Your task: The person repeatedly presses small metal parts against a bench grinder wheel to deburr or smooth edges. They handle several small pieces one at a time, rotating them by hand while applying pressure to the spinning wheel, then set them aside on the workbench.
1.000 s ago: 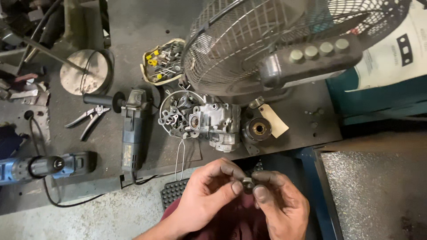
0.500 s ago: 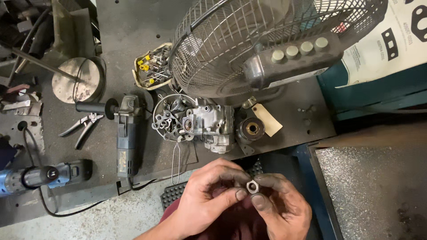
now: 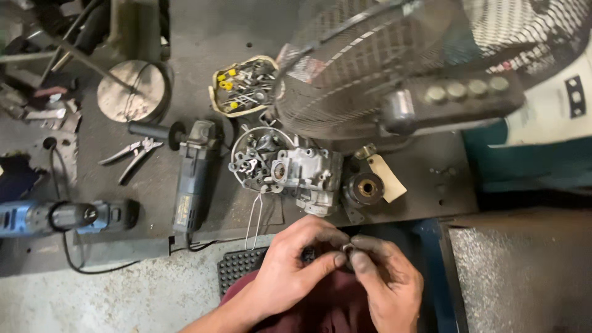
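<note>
My left hand (image 3: 296, 265) and my right hand (image 3: 388, 277) meet low in the view, in front of the dark workbench (image 3: 394, 191). Both pinch a small round metal part (image 3: 347, 249) between their grimy fingertips; most of it is hidden by the fingers. Just beyond my hands, near the bench edge, lies a grey cast-metal carburettor-like body (image 3: 308, 176). Beside it sit a round wire basket of small metal pieces (image 3: 253, 157) and a dark round pulley-like part (image 3: 362, 189) with a tan tag (image 3: 387, 177).
A blue angle grinder (image 3: 191, 179) lies left of the basket, pliers (image 3: 132, 154) and a blue power drill (image 3: 55, 217) farther left. A tub of small parts (image 3: 243, 83) and a large wire fan guard (image 3: 394, 61) stand behind. A black rubber mat (image 3: 240, 268) lies on the floor.
The view has shifted, so the bench items sit lower and more to the right. My fingers have closed tighter around the small round part, which showed its hole half a second ago.
</note>
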